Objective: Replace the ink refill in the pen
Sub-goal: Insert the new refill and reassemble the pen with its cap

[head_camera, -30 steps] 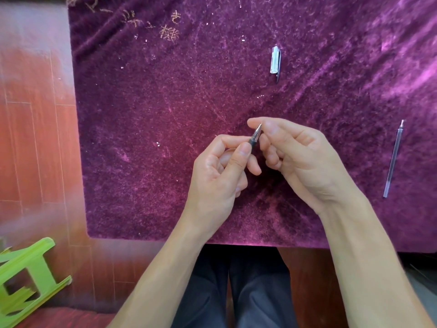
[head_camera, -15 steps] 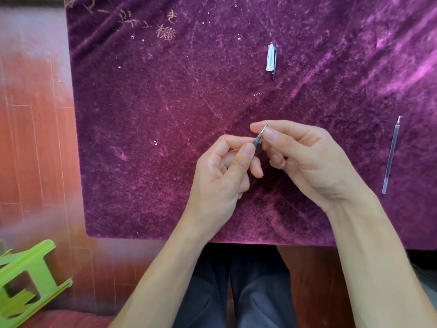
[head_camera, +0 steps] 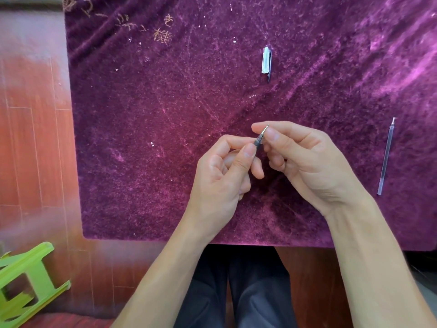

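The pen (head_camera: 259,139) is held above the purple velvet surface (head_camera: 146,129), pinched by the left hand (head_camera: 222,176) at its grip and by the right hand (head_camera: 305,157) at its metal tip. A spare ink refill (head_camera: 386,157) is laid well to the right, and the pen cap (head_camera: 266,60) is laid farther up the surface.

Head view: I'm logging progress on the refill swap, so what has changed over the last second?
Very little. The right hand fingertips have shifted slightly along the pen tip, as if twisting it; the left hand keeps its pinch on the barrel. Nothing was picked up or released. The cap and the spare refill lie unmoved on the purple cloth.
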Demonstrator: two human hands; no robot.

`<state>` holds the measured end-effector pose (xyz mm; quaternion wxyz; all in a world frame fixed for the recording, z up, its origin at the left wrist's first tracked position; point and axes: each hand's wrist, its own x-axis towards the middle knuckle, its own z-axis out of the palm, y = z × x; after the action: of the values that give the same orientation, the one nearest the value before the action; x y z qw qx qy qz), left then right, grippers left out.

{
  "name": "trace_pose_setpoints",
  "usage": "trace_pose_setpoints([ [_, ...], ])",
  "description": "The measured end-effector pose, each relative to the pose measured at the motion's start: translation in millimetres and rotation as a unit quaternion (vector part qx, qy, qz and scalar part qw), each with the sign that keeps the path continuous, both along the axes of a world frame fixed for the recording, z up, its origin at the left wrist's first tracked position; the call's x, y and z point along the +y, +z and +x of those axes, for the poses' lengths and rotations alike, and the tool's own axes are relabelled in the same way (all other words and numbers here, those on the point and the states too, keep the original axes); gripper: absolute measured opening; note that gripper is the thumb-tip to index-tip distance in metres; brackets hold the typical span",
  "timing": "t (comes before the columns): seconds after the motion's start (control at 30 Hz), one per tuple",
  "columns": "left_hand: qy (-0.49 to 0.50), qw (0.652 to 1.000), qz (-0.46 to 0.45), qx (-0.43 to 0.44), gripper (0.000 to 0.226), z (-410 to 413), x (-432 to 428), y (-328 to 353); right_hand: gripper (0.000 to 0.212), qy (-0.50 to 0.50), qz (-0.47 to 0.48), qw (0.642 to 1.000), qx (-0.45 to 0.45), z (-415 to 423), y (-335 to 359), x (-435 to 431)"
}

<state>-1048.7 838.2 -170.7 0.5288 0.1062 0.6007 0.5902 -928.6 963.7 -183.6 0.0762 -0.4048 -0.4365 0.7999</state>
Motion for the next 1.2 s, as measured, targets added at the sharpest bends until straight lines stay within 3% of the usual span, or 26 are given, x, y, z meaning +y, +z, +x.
trace_pose_setpoints([
  [0.5,0.038,0.997,-0.005,0.070,0.011,5,5,-1,0.011,-0.057,0.063,0.996,-0.035,-8,0,-7],
  [0.77,0.038,0.967,-0.033,0.251,0.009,9,11,-2,0.011,-0.118,0.042,0.991,-0.041,-20,4,-13],
  [1.0,0.077,0.987,-0.053,0.129,0.012,1,13,-3,0.009,-0.027,0.176,0.980,-0.085,-30,4,20],
  [1.2,0.087,0.993,-0.040,0.071,0.010,-10,17,0,0.010,-0.025,0.374,0.908,-0.188,-56,0,65],
])
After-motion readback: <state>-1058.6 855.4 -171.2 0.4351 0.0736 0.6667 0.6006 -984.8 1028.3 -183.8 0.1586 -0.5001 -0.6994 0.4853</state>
